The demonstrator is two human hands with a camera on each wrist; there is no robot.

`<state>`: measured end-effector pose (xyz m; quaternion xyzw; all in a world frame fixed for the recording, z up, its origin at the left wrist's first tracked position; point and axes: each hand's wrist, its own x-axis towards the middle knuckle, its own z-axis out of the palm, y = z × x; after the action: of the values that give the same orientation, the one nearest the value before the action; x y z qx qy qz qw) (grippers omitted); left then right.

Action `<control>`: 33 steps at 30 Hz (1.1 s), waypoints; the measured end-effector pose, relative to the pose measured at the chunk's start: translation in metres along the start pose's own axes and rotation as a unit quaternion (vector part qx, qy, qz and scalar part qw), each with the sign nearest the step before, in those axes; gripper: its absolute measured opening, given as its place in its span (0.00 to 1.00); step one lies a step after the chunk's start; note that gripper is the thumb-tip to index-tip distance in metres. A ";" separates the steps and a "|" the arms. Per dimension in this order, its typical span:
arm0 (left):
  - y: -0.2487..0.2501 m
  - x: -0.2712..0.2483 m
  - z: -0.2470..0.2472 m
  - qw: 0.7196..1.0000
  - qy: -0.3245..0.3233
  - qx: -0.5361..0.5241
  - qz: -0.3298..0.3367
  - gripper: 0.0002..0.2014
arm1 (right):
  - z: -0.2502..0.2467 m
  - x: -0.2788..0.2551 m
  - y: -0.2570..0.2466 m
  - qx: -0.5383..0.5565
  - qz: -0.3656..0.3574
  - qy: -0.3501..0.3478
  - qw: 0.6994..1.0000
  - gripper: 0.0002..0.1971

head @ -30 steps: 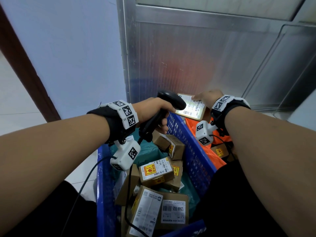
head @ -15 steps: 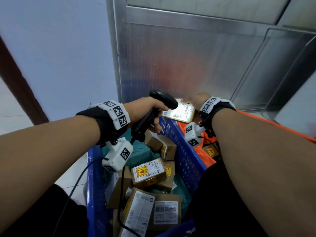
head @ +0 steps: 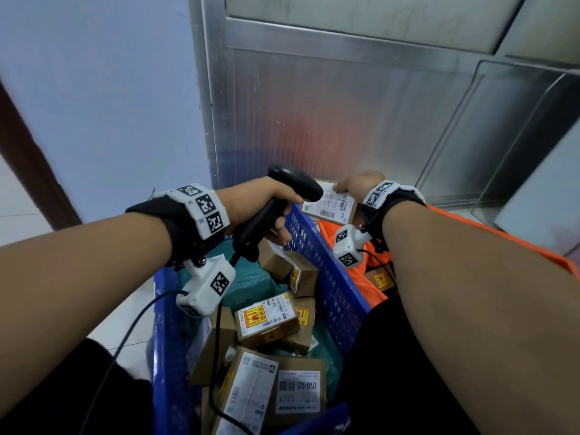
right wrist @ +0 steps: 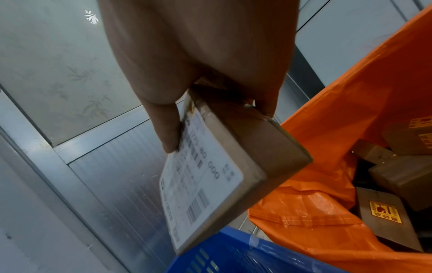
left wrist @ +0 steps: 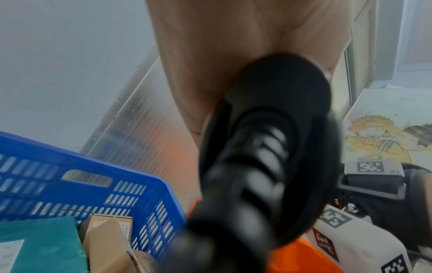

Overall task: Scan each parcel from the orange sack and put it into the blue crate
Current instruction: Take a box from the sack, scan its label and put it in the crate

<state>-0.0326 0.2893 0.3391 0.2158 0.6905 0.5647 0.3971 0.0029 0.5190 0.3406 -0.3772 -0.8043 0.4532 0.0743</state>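
Pale blue wall [head: 103,89] (plain), metal-framed panel [head: 329,114], tiled floor [head: 18,199].

Parcel sorting spot: labelled cartons [head: 266,321] fill blue crate [head: 329,296], orange sack [right wrist: 339,129], handheld scanner [head: 282,196].

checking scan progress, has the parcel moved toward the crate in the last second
No, not noticeably: the parcel sits at the same spot by the far right corner of the crate.
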 end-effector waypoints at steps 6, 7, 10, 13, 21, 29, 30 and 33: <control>0.001 -0.005 0.000 1.000 -0.003 0.011 -0.002 0.16 | -0.004 0.008 0.009 0.027 0.009 0.012 1.000 0.09; 0.001 -0.005 -0.001 1.000 -0.004 0.010 -0.003 0.16 | -0.005 0.008 0.010 0.028 0.009 0.011 1.000 0.09; 0.000 -0.005 -0.003 1.000 0.010 0.010 -0.002 0.15 | -0.004 0.011 0.011 0.040 0.014 -0.002 0.999 0.09; -0.003 0.002 -0.006 0.991 0.106 0.080 0.025 0.11 | 0.002 0.010 0.011 0.102 0.005 -0.035 0.994 0.09; -0.017 0.020 -0.024 0.961 0.246 0.119 0.034 0.19 | 0.010 0.013 0.005 0.086 -0.027 -0.110 0.990 0.13; -0.021 0.028 -0.029 0.952 0.292 0.084 0.024 0.22 | -0.006 0.017 0.021 0.109 -0.029 -0.149 0.982 0.12; -0.022 0.030 -0.028 0.951 0.299 0.071 0.024 0.22 | -0.008 0.018 0.023 0.101 -0.024 -0.149 0.983 0.14; -0.023 0.037 -0.020 0.947 0.316 0.052 0.024 0.18 | -0.015 0.020 0.032 0.070 -0.007 -0.167 0.984 0.15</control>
<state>-0.0666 0.2983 0.3068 0.0630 0.8036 0.5767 0.1331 0.0124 0.5521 0.3197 -0.2843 -0.7747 0.5640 -0.0313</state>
